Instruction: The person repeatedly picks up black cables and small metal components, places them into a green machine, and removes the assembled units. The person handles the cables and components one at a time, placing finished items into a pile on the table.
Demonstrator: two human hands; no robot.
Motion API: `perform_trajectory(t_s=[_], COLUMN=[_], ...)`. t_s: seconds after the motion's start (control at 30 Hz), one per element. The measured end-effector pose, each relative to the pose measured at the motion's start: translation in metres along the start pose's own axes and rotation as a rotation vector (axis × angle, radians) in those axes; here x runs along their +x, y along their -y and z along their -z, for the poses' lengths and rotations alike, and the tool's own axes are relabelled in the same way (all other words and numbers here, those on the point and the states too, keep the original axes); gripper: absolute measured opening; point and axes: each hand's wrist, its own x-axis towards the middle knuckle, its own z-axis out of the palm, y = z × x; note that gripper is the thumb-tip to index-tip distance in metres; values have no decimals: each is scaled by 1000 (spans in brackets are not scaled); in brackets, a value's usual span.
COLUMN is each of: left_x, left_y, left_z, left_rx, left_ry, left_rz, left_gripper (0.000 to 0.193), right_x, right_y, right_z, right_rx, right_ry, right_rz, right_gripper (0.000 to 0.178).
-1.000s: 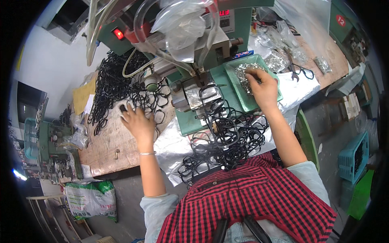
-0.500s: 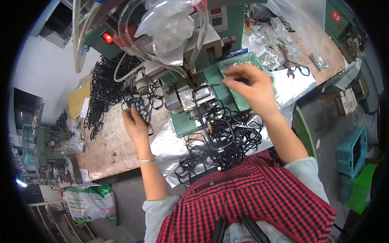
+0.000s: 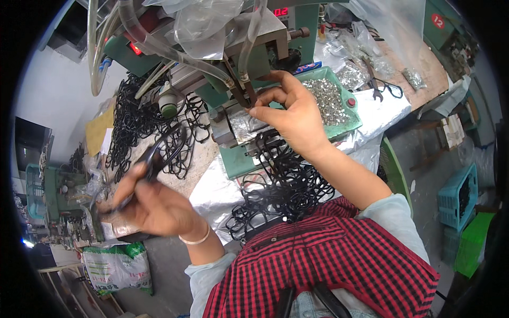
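My left hand (image 3: 159,208), smeared by motion, is closed around a black eyeglass frame (image 3: 154,160) at the left of the bench's front edge. My right hand (image 3: 298,119) is at the green machine (image 3: 265,68), thumb and forefinger pinched right by the tips of its two dark metal jaws (image 3: 245,98). Whatever that pinch holds is too small to make out. Below the fingers lies the machine's metal block (image 3: 241,127), partly covered by the hand. A green tray (image 3: 347,127) of tiny silvery metal parts (image 3: 324,99) stands right of the hand.
Tangled black eyeglass frames (image 3: 281,183) lie on foil in front of the machine; a bigger heap (image 3: 127,124) covers the bench at left. Clear hoses (image 3: 183,58) hang across the machine's front. Pliers (image 3: 377,94) and another frame (image 3: 391,90) lie beyond the tray.
My right hand has moved left from above the tray to the machine's jaws. My left hand has come back toward me from the bench and now holds a frame. The frame by the metal block no longer shows.
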Motion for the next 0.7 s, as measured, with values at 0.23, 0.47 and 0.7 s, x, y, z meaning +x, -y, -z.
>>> perform_trajectory(t_s=[0.23,0.47,0.7], left_x=[-17,4,15], left_y=[-26,-2,37], left_z=[-28,-32,-49], left_rx=[6,-228,-326], left_ry=[237,156,1], left_rz=[-104,87,188], left_gripper=[16,22,20], right_x=[-17,-11,-17], right_y=[25,0,-10], right_z=[-12,-6,-17], right_rx=[-16,27,160], right_ry=[57,16,-76], right_rz=[-18,-32,-42], right_gripper=[57,55,52])
